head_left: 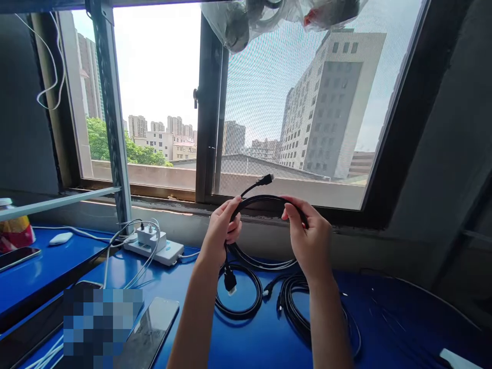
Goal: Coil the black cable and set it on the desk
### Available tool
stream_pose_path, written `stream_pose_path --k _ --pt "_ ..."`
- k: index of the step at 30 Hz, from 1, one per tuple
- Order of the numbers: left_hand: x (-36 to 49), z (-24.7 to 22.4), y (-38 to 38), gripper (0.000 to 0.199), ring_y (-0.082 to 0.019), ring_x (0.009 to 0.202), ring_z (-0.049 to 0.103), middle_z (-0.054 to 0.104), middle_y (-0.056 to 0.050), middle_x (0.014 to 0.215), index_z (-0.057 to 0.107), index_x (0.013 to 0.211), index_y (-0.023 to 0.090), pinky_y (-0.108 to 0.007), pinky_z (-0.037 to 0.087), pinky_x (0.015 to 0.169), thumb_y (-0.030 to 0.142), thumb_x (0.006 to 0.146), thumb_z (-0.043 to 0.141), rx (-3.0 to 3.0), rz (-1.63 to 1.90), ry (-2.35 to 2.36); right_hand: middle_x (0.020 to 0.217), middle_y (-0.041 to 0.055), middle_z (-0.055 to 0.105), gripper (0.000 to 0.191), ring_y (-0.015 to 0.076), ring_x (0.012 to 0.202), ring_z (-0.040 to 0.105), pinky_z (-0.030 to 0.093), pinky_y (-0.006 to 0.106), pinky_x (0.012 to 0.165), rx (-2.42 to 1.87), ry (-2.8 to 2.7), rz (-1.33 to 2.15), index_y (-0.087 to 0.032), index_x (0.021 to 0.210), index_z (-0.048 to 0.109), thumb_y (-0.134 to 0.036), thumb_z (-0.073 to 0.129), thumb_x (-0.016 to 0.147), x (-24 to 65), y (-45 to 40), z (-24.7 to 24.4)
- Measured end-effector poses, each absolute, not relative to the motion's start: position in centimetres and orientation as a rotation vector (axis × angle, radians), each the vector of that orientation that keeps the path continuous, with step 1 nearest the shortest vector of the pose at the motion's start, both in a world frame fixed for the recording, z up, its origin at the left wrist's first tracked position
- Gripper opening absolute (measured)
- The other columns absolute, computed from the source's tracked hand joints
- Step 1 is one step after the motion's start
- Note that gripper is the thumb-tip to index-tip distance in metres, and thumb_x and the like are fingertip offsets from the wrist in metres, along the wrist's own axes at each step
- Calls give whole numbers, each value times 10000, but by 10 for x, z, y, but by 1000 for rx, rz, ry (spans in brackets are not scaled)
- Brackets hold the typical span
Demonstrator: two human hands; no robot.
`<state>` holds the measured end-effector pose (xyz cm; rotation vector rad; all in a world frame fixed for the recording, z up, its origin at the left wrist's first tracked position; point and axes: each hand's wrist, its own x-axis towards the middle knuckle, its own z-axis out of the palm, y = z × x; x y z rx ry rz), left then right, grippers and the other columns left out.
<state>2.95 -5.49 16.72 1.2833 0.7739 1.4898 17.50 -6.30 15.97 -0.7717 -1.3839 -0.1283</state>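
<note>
A coiled black HDMI cable [265, 199] is held up in front of me above the blue table. My left hand [227, 220] is closed around the left side of the loop, and my right hand [307, 225] grips the right side. One plug [265, 180] sticks up past my left fingertips, while another black plug [229, 279] hangs below that hand. On the table under my hands lie a smaller coil of black cable [246, 312] and, to its right, a thicker coil of black cable [295, 318], partly hidden by my right forearm.
A white power strip [172, 253] with plugged-in adapters and white cords sits at the left back. Phones [157, 323] lie at the front left. A metal shelf post [112, 118] rises by the window. Thin ties [388, 320] lie at right.
</note>
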Motion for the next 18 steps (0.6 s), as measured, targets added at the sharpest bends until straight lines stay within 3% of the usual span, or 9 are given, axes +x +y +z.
stream_pose_path --k 5,9,12,18 --pt "30 168 -58 541 -50 369 143 180 96 460 583 1020 209 -270 66 398 603 654 638 1308 1549 671 679 3 613 263 103 572 561 441 193 488 -772 -1352 -136 -193 917 676 -415 552 849 175 -64 160" --pt "32 170 -61 492 -40 377 141 202 96 446 640 894 203 -247 59 386 629 648 619 1367 1537 675 905 46 593 383 141 754 582 483 219 521 -790 -1277 -178 -214 1036 622 -502 608 783 173 -58 157" --pt "36 172 -63 448 -25 380 172 246 104 426 617 729 189 -214 88 375 592 555 707 1368 1601 735 978 67 540 468 165 855 560 520 256 584 -861 -1272 -209 -234 1126 608 -559 563 792 171 -56 154" --pt "35 173 -63 445 -16 378 193 250 109 391 552 543 168 -201 131 361 548 465 769 1350 1740 718 934 90 594 486 178 816 574 495 266 584 -881 -1190 -303 -197 844 715 -642 541 758 163 -57 155"
